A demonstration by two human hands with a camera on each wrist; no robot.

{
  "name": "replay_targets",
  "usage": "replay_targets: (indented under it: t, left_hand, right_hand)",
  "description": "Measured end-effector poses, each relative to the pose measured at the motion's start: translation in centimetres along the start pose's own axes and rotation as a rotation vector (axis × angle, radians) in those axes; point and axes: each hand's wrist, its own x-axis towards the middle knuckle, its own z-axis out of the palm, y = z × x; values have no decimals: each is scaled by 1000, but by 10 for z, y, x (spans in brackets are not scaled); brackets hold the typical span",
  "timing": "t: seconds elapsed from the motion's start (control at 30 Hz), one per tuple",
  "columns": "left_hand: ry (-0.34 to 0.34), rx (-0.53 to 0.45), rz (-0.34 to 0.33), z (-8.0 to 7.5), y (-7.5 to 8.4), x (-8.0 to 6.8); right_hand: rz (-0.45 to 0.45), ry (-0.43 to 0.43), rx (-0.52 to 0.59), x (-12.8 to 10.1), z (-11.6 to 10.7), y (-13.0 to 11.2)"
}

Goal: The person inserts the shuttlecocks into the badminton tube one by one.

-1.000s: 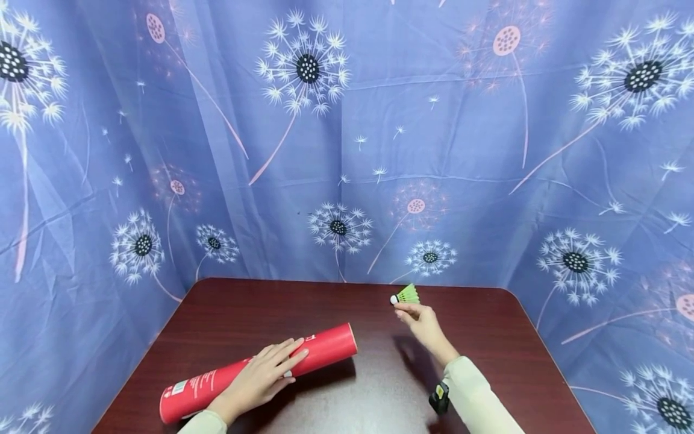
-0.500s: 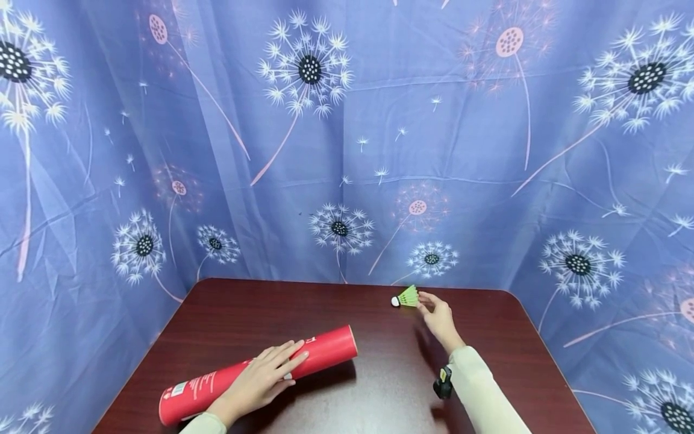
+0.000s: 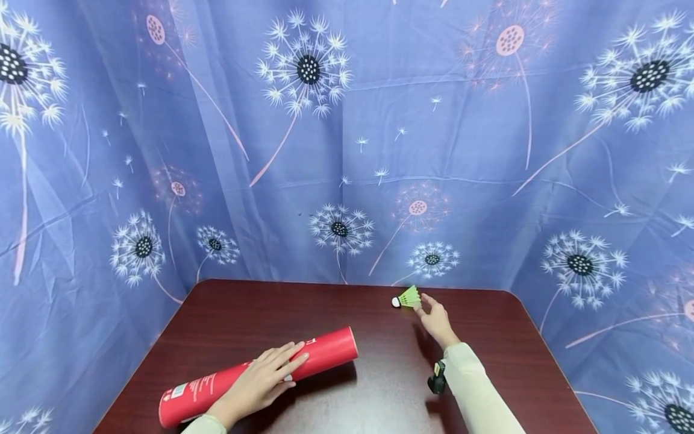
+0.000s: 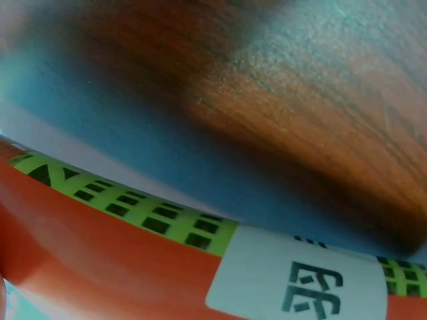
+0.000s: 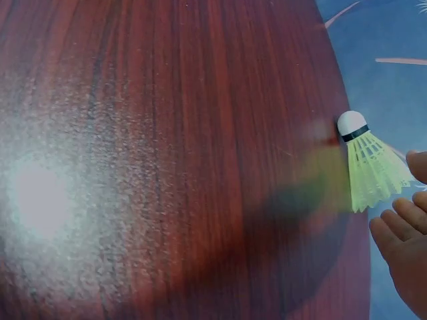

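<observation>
A long red shuttlecock tube [image 3: 331, 349] lies slantwise across the left half of the table. My left hand [image 3: 260, 380] rests on its middle, fingers laid fairly straight over the top and thumb along the near side. In the left wrist view, the tube's side [image 4: 100, 233] shows a green checked band and a white label. A yellow-green shuttlecock [image 3: 408, 298] with a white cork lies on its side near the table's back edge. My right hand [image 3: 435, 319] is just right of its skirt, thumb and fingers apart; in the right wrist view the fingertips [image 5: 381, 233] stand beside the skirt [image 5: 375, 177].
The dark red wooden table [image 3: 520, 361] has rounded back corners. A blue curtain [image 3: 347, 150] printed with dandelions hangs around its back and sides. A small black device [image 3: 437, 378] sits at the right wrist. A bright glare [image 5: 40, 207] shows on the tabletop.
One second ago my right hand pinched the shuttlecock near its cork. It has let go and moved right to the skirt end. My left hand and the tube have barely moved.
</observation>
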Motion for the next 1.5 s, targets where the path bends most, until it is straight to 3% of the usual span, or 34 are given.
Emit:
replay_targets:
  t: [0.3, 0.6, 1.03, 1.5]
  left_hand:
    - [0, 4, 9, 0, 0, 2]
    - [5, 1, 10, 0, 2, 0]
    - [9, 11, -1, 1, 2, -2]
    - [34, 22, 11, -2, 0, 0]
  right_hand:
    - [0, 26, -41, -4, 8, 3]
    - [2, 150, -61, -11, 12, -2]
    - [3, 224, -72, -13, 13, -9]
    - [-52, 204, -54, -16, 9, -14]
